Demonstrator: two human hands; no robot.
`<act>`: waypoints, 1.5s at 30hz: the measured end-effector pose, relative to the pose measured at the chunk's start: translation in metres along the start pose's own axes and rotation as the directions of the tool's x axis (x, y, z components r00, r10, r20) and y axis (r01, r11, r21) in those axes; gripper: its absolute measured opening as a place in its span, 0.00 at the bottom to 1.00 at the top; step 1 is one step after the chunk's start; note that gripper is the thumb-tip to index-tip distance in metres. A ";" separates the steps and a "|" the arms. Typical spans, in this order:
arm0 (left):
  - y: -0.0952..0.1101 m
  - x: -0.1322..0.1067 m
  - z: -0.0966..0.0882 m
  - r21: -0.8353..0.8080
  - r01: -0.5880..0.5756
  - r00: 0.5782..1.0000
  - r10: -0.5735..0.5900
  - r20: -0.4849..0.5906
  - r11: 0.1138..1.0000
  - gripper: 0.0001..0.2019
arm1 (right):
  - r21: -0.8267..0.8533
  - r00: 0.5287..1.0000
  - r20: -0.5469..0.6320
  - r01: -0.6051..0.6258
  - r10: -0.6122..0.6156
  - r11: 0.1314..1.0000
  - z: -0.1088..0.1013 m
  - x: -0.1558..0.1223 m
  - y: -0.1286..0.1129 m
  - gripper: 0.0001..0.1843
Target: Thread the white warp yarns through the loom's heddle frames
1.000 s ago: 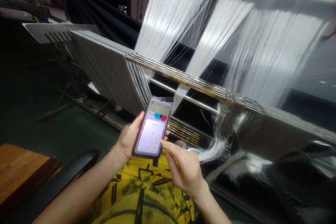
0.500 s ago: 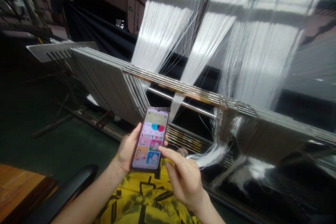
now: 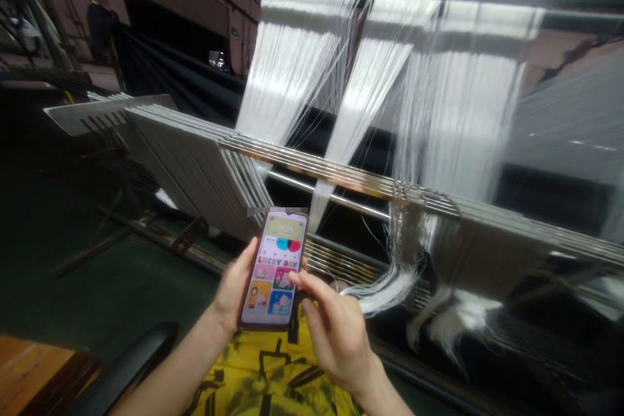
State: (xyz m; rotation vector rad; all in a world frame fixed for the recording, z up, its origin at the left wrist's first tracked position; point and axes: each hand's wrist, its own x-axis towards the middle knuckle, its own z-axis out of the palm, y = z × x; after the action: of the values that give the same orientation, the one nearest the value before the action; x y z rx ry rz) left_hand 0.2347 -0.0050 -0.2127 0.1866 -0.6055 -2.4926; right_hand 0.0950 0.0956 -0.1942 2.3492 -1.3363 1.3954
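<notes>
Pink-screened smartphone [image 3: 273, 264] between the hands, clamped in the left hand [image 3: 235, 289] above a yellow-and-black garment [image 3: 273, 374], right hand [image 3: 341, 331] loosely curled, index fingertip [image 3: 295, 279] at the screen, white threads [image 3: 287, 71] and metal bars [image 3: 326, 171] beyond, dark green floor [image 3: 53, 234] at left.

Textile workshop, white threads [image 3: 287, 78] hanging in broad sheets, long metal rods [image 3: 341, 173], dark green floor [image 3: 141, 283]
</notes>
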 end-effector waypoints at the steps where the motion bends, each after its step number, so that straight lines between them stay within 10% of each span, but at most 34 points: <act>1: 0.000 0.000 0.001 -0.005 0.000 1.000 0.000 0.012 1.000 0.26 | -0.004 1.000 -0.004 0.001 -0.001 1.000 0.000 -0.002 0.000 0.23; 22: -0.003 0.004 -0.001 0.010 -0.084 0.981 0.085 -0.172 0.996 0.23 | -0.030 0.993 0.025 -0.118 0.119 0.993 0.003 0.013 0.011 0.23; 32: 0.001 0.006 -0.005 0.009 -0.021 0.999 0.021 0.032 1.000 0.27 | -0.015 0.984 -0.031 -0.175 0.175 0.984 0.001 0.008 0.019 0.20; 45: 0.000 0.006 0.004 0.007 -0.053 0.996 0.053 -0.068 0.999 0.24 | -0.046 0.984 0.031 -0.173 0.174 0.984 0.003 0.015 0.022 0.19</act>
State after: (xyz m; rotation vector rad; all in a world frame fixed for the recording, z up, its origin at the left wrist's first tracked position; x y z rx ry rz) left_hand 0.2289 -0.0067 -0.2097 0.2537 -0.5813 -2.4235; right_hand 0.0843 0.0716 -0.1922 2.2873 -1.5981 1.3591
